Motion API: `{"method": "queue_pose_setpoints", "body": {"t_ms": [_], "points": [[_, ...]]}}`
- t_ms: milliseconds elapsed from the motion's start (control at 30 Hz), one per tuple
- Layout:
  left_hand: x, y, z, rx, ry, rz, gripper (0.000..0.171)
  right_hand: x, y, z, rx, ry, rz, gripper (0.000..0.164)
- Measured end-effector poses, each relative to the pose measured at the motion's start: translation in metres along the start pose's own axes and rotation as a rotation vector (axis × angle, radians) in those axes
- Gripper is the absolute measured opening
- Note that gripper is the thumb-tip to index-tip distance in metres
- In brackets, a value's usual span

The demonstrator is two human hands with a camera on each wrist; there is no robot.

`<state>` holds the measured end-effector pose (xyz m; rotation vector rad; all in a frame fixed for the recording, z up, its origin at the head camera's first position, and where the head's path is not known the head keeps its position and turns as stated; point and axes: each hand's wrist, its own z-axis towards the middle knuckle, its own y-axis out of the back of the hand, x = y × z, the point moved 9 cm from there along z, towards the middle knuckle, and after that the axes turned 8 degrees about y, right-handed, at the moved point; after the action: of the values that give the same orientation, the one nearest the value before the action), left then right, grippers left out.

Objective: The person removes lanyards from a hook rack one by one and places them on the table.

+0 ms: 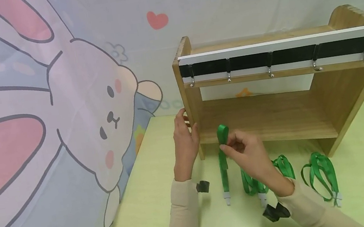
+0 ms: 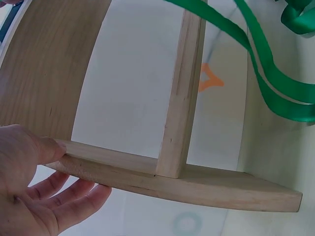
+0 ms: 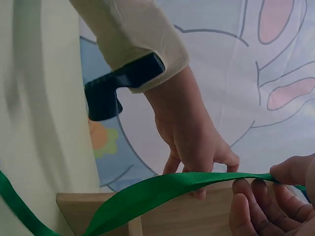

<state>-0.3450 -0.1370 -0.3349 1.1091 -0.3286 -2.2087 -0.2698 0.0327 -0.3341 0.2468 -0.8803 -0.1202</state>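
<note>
My left hand (image 1: 186, 144) grips the left side panel (image 2: 211, 189) of a wooden shelf (image 1: 266, 117), thumb on one face and fingers on the other. In front of the shelf, my right hand (image 1: 248, 154) pinches a green lanyard (image 1: 223, 162) between thumb and fingers. The lanyard's looped top stands above the fingertips, and its strap hangs to a pale clip (image 1: 227, 197) at the lower end. From the right wrist view, the strap (image 3: 157, 191) stretches leftward from the pinching fingers (image 3: 290, 169).
Several metal hooks (image 1: 270, 72) line a black strip (image 1: 248, 61) on the shelf's upper front. More green lanyards (image 1: 330, 174) lie on the pale green table (image 1: 141, 220), partly behind my right forearm. A rabbit-print cloth (image 1: 89, 103) covers the wall at left and back.
</note>
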Motion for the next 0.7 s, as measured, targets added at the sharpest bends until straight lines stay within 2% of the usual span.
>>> {"method": "queue_pose_setpoints", "body": {"t_ms": [167, 400, 700], "points": [[0.001, -0.001, 0.0, -0.001, 0.004, -0.007, 0.052, -0.003, -0.007, -0.007, 0.037, -0.029, 0.045, 0.004], [0.001, -0.002, 0.0, 0.01, 0.004, -0.013, 0.052, -0.01, -0.012, -0.019, 0.075, -0.12, 0.041, 0.008], [0.002, -0.002, 0.002, -0.005, -0.005, -0.016, 0.052, -0.018, -0.015, -0.03, 0.109, -0.161, 0.073, 0.012]]}}
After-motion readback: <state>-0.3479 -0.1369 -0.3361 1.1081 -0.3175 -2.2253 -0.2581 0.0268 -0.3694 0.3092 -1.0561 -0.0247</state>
